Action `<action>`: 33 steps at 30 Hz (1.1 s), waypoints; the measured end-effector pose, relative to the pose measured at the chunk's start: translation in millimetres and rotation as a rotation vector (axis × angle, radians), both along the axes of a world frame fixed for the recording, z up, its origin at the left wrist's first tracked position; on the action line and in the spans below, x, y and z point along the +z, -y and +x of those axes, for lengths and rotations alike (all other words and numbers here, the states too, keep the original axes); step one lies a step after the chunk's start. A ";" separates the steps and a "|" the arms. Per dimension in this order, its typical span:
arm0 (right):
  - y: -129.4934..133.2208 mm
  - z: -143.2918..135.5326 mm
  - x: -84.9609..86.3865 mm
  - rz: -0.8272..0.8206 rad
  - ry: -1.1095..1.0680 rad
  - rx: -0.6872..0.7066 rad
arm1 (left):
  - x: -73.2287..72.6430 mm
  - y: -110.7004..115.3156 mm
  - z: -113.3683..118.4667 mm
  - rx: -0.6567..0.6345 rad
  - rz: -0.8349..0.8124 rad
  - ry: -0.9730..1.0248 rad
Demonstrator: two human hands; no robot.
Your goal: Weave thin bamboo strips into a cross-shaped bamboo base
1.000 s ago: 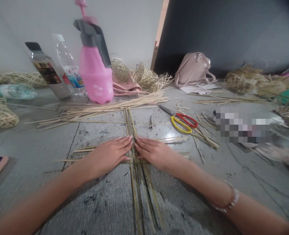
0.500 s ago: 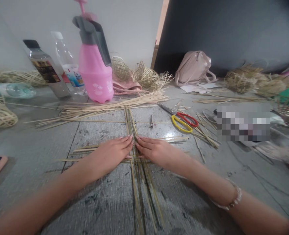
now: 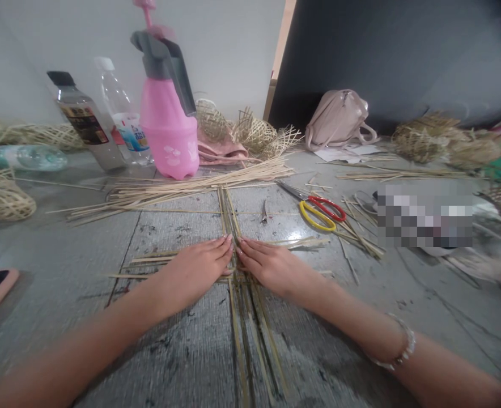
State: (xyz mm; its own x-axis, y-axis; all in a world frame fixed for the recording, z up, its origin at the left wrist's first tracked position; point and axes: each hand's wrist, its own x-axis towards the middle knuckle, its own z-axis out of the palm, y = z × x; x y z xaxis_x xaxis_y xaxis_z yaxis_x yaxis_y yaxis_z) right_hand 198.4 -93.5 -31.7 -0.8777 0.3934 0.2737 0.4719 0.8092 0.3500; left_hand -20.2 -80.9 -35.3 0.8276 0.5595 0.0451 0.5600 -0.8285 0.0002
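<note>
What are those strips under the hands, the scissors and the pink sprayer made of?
The strips look like split bamboo or cane, unpainted: narrow, straight, yellow-green to brown. The scissors seem to have metal blades, given the grey sheen, and smooth plastic or plastic-coated handles, one bright red, one yellow. The pink sprayer is probably moulded plastic, smooth, with an evenly tinted, rounded body.

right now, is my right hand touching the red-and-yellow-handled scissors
Apart: the head view shows grey surface between the right hand and the red-and-yellow-handled scissors.
</note>
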 end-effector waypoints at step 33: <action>-1.2 -7.4 -12.0 -0.091 -0.117 -0.056 | 4.1 -3.6 -9.9 -0.012 -0.103 0.016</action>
